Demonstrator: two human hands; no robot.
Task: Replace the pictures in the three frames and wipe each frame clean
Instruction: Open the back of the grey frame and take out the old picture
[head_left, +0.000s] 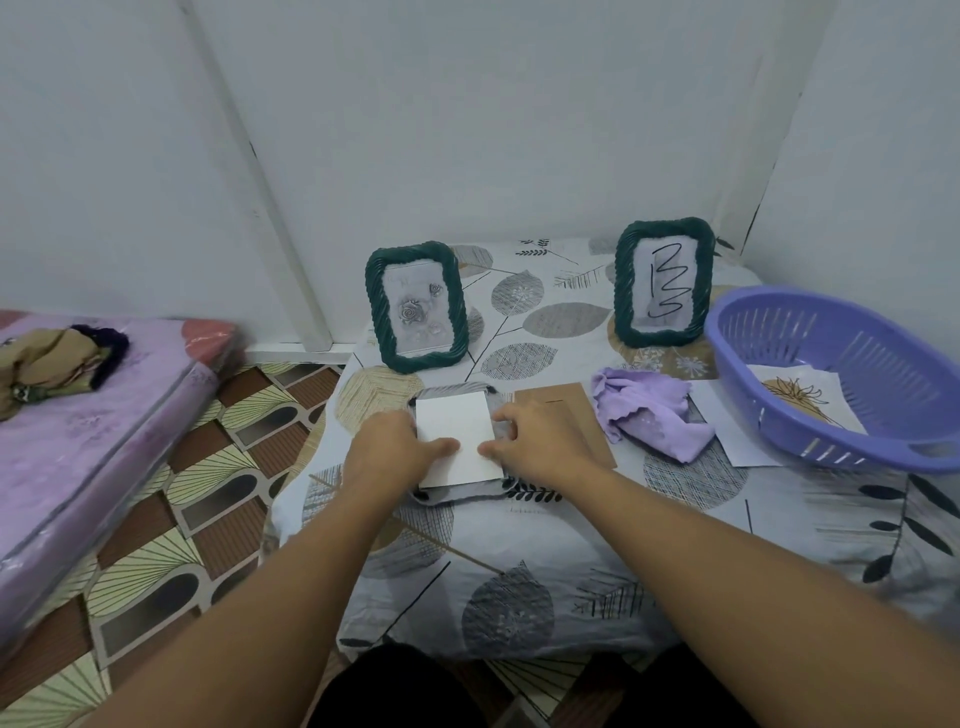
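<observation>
A third frame (470, 496) lies face down in front of me on the leaf-patterned table, with a white sheet of paper (457, 421) over its back. My left hand (397, 444) rests on the sheet's left edge, thumb flat on the paper. My right hand (530, 436) touches the right edge with bent fingers. Two green twisted-rim frames stand upright behind: the left frame (415, 306) shows a rose picture, the right frame (664, 283) shows a black squiggle. A brown backing board (576, 410) lies right of my hands, next to a crumpled lilac cloth (649, 413).
A purple plastic basket (841, 379) at the right holds a flower print and sits on another white sheet (748, 447). A pink mattress (93, 415) with a bundle of cloth lies on the patterned floor at the left. White walls close the corner behind.
</observation>
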